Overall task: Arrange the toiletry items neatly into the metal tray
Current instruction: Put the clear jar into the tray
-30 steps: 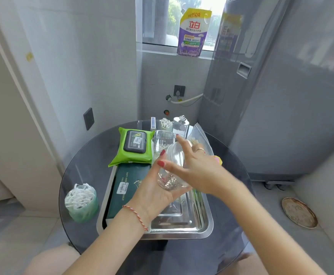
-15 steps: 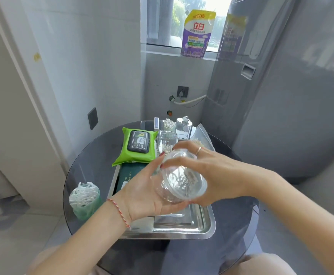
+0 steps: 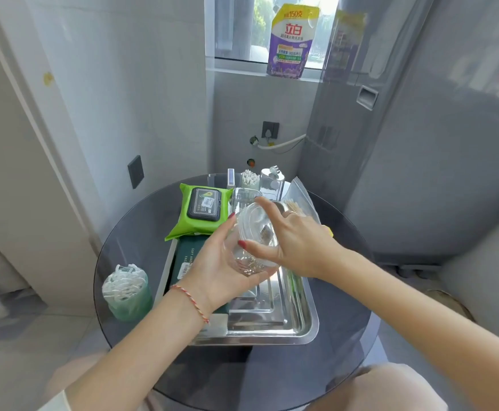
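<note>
A clear plastic jar (image 3: 249,256) with small items inside is held above the metal tray (image 3: 275,330). My left hand (image 3: 218,268) cradles the jar from below and the left. My right hand (image 3: 292,241) grips its clear lid end from the right. A dark green box (image 3: 187,259) lies in the tray's left side, partly hidden by my left arm. A green wet-wipe pack (image 3: 202,210) rests at the tray's far left end.
A green tub of floss picks (image 3: 126,289) stands on the round glass table (image 3: 343,321) left of the tray. Cotton swabs (image 3: 249,178), a clear cup (image 3: 244,197), a small dispenser (image 3: 272,182) and a plastic bag (image 3: 298,200) sit behind the tray. A fridge stands at the right.
Both hands kept hold of the jar over the tray. The jar tilted up toward me half a second ago, then lowered again; my right hand shifted around its lid.
</note>
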